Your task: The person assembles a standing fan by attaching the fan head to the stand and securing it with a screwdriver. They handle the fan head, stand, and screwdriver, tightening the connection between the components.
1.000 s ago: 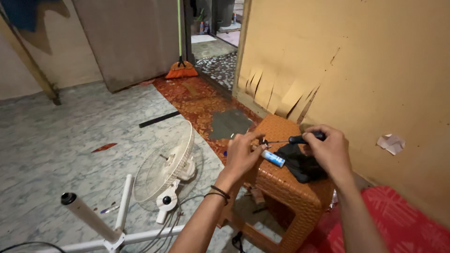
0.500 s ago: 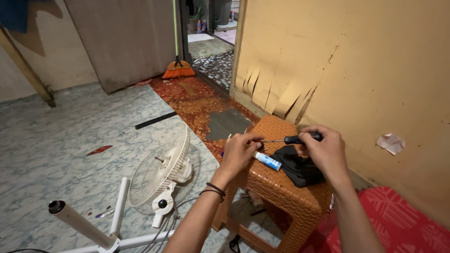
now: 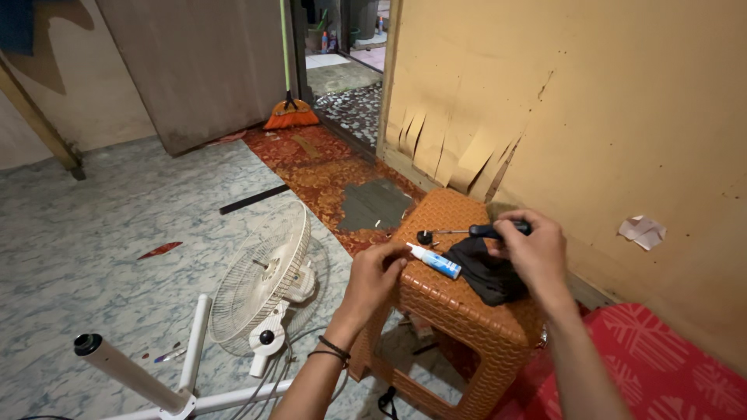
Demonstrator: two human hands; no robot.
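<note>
On top of the orange woven stool [image 3: 451,303], my right hand [image 3: 529,253] is clamped on the black screwdriver [image 3: 486,230], shaft pointing left toward a small dark part [image 3: 424,236], while my left hand [image 3: 372,278], fingers loosely curled and empty, rests nearer me at the stool's edge.

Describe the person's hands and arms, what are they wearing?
Both arms are bare, with no sleeves in view and no gloves. The left hand has two thin dark bands around its wrist. The right hand shows no ring, watch or band.
</note>
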